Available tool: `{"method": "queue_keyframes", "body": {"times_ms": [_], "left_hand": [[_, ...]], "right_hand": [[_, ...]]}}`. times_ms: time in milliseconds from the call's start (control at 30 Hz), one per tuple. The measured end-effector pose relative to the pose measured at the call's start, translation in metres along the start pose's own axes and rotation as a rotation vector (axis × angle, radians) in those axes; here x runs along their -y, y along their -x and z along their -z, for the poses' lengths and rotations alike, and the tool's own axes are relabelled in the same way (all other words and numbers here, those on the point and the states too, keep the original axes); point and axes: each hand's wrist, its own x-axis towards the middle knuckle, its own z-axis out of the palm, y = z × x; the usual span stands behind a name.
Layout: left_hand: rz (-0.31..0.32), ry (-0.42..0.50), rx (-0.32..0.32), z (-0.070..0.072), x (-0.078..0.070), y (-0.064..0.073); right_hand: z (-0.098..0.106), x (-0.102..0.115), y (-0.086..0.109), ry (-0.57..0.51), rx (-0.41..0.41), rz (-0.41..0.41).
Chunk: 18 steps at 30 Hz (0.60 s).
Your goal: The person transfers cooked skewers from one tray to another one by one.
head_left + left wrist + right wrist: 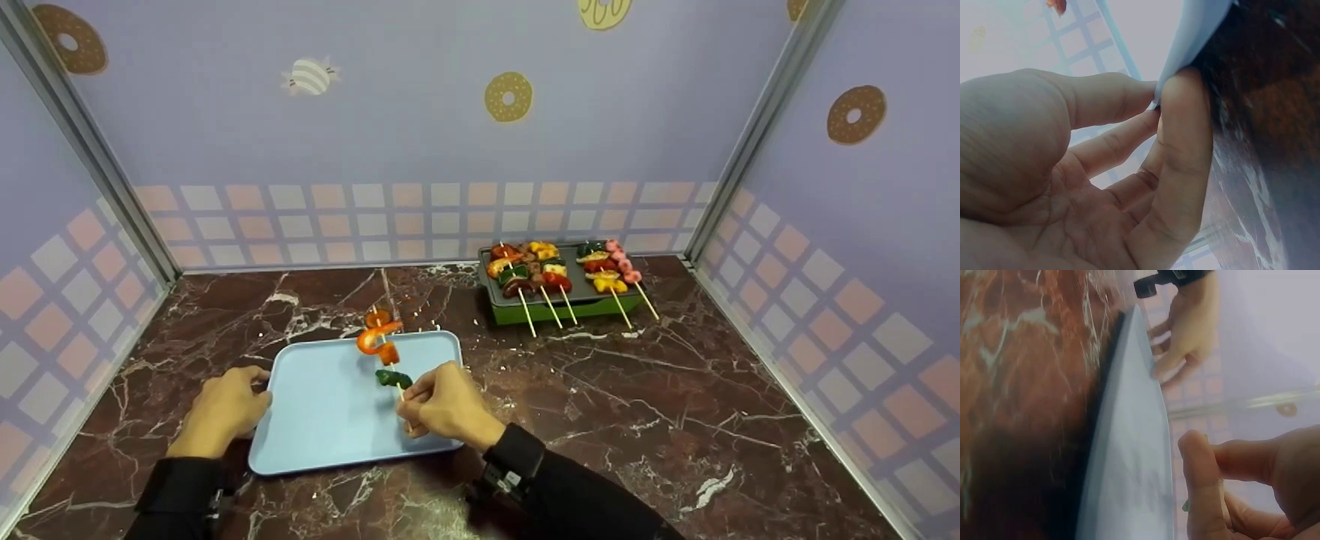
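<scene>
My left hand pinches the left rim of a light blue tray between thumb and forefinger; the left wrist view shows the tray's edge between them. With my right hand I pinch the lower end of a skewer's stick, holding it over the tray's right part. Along this skewer sit a dark green piece near my fingers, an orange piece, a curled orange shrimp-like piece and a brownish-orange round piece at the tip. The right wrist view shows the right hand beside the tray, with most of the skewer hidden.
At the back right stands a green grill with a dark grey top. Several loaded skewers lie on it, sticks overhanging its front edge. Pale crumbs dot the brown marbled tabletop. Patterned walls enclose the back and sides.
</scene>
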Motion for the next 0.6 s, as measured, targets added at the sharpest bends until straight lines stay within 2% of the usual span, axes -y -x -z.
{"method": "queue_keyframes", "body": {"times_ms": [167,433,600], "left_hand": [[-0.014,-0.012,-0.012,-0.001,0.001,-0.001],[-0.02,-0.003,-0.003,0.0,0.0,0.001],[-0.01,-0.026,-0.011,0.001,-0.001,0.0]], "right_hand": [[-0.011,0.001,0.001,-0.013,0.016,-0.015],[-0.026,0.004,0.0,0.095,0.011,0.001],[-0.041,0.01,0.0,0.088,0.041,-0.038]]}}
